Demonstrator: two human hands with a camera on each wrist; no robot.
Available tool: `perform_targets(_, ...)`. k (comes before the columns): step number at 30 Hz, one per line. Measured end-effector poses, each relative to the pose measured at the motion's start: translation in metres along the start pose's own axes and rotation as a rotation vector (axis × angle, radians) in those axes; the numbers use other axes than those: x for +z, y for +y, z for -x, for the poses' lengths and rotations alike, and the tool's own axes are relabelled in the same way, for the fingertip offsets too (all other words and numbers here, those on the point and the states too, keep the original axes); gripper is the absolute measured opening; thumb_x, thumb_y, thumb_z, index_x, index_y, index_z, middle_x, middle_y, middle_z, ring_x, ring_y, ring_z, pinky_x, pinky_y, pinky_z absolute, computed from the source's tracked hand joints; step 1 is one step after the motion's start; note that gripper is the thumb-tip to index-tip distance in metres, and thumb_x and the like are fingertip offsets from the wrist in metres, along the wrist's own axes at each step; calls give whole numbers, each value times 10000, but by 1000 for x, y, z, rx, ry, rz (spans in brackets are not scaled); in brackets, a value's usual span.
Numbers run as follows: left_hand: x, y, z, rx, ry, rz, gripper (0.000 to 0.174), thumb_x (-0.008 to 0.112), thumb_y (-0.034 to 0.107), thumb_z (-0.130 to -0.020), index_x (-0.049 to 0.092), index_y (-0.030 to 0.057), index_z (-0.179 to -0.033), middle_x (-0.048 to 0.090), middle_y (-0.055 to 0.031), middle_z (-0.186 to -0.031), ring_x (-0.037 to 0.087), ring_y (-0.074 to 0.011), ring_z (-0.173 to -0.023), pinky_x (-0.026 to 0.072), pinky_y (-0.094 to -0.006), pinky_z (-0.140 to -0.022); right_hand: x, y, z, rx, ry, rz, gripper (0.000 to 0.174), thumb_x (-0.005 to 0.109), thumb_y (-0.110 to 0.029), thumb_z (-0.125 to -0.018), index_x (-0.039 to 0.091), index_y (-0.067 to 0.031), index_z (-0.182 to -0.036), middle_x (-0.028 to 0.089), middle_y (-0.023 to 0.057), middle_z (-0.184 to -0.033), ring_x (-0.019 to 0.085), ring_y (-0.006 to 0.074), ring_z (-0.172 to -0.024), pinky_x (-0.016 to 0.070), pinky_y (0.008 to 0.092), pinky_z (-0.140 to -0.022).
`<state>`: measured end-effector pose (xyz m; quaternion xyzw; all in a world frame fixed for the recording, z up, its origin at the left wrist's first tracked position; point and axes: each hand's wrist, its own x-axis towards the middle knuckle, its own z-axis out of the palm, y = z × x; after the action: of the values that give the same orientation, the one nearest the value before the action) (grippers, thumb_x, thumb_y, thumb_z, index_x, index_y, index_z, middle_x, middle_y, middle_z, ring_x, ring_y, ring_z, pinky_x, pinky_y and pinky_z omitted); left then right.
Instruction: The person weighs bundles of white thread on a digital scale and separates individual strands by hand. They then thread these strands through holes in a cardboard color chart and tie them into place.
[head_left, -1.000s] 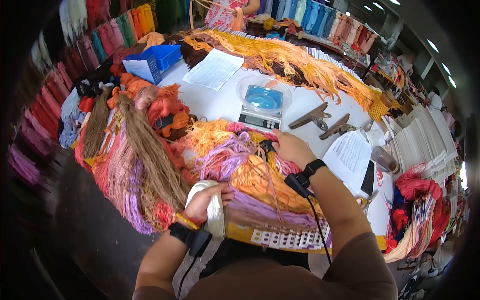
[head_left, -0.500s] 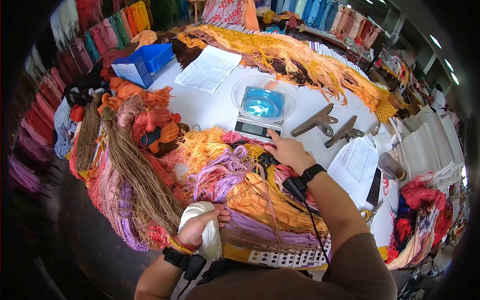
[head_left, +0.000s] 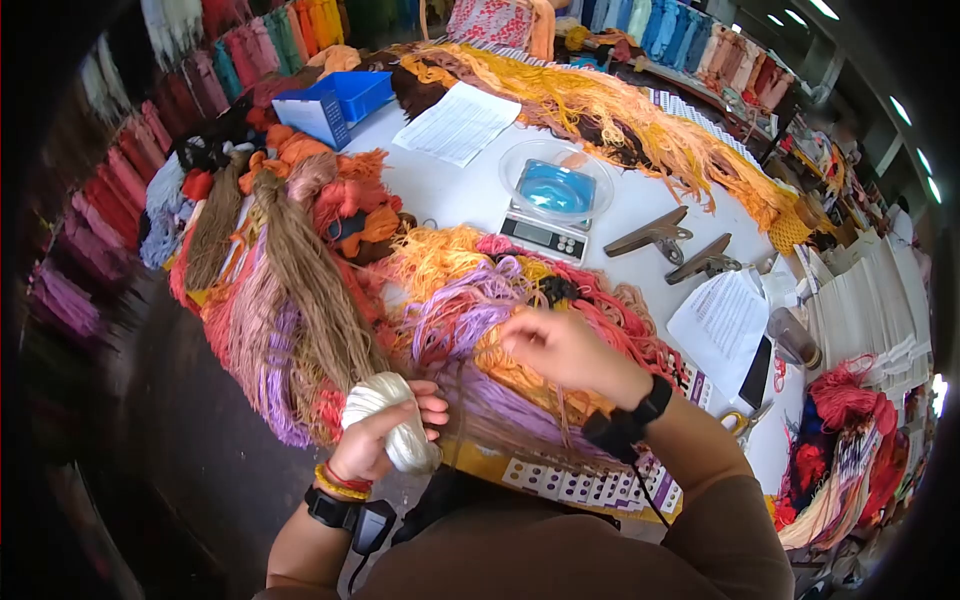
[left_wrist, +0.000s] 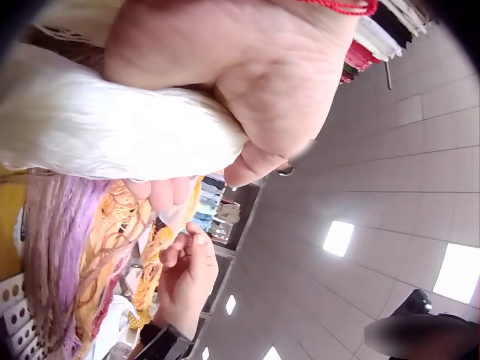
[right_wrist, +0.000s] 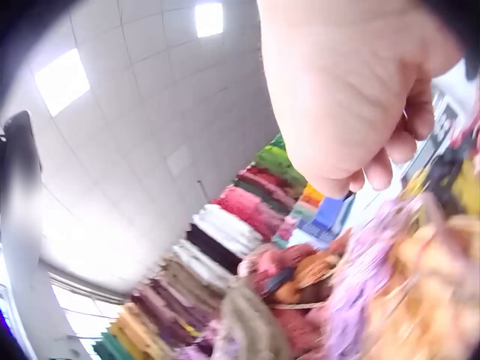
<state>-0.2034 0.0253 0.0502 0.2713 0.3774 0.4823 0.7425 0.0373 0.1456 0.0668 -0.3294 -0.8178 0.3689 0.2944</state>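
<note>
We count two hands, one left hand (head_left: 372, 445) and one right hand (head_left: 570, 348), and two black wrist straps (head_left: 655, 400). There is one white skein (head_left: 412, 448). We find one scale (head_left: 545, 236) and one clear bowl (head_left: 605, 190), two metal clips (head_left: 643, 233), one pair of scissors (head_left: 735, 422) and one clear container (head_left: 793, 335). We also tally one blue tray (head_left: 370, 100) and one blue box (head_left: 312, 118). One printed sheet (head_left: 458, 124) lies beyond the scale; the papers (head_left: 718, 318) at the right overlap, so we cannot number them. Nor can we count the coloured threads (head_left: 300, 280), tangled together in heaps.
</note>
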Motion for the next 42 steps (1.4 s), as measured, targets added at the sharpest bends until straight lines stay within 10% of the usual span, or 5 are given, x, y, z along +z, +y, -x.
perform_targets(5, 30, 18, 29, 219, -31, 39, 449, 501, 174, -858, 403, -37, -1243, 492, -157, -1213, 493, -240, -1103, 411, -376, -909, 41, -80, 21, 50, -317, -123, 170, 612, -188, -815, 591, -57, -921, 601, 47, -709, 567, 114, -609, 450, 249, -569)
perform_targets(21, 89, 38, 51, 253, -101, -20, 248, 496, 94, -869, 518, -25, -1085, 593, -93, -987, 582, -168, -909, 467, -305, -782, 29, -118, 44, -7, -41, -310, 64, 575, -81, -830, 551, -22, -825, 531, -45, -704, 441, -7, -611, 377, 176, -536)
perform_targets(37, 77, 126, 82, 610, -65, -288, 472, 413, 205, -888, 334, -35, -1287, 461, -169, -1260, 477, -253, -1146, 404, -347, -933, 18, -114, 42, -2, 51, -283, 102, 559, -78, -851, 568, -21, -934, 559, -39, -814, 485, 8, -703, 396, 165, -616)
perform_targets(42, 79, 151, 94, 515, -316, -114, 400, 363, 235, -916, 414, -46, -1195, 516, -162, -1181, 539, -253, -1025, 435, -351, -884, 19, -140, 44, -39, 94, -376, 122, 601, -149, -828, 599, -31, -861, 585, -33, -761, 482, 19, -670, 408, 195, -578)
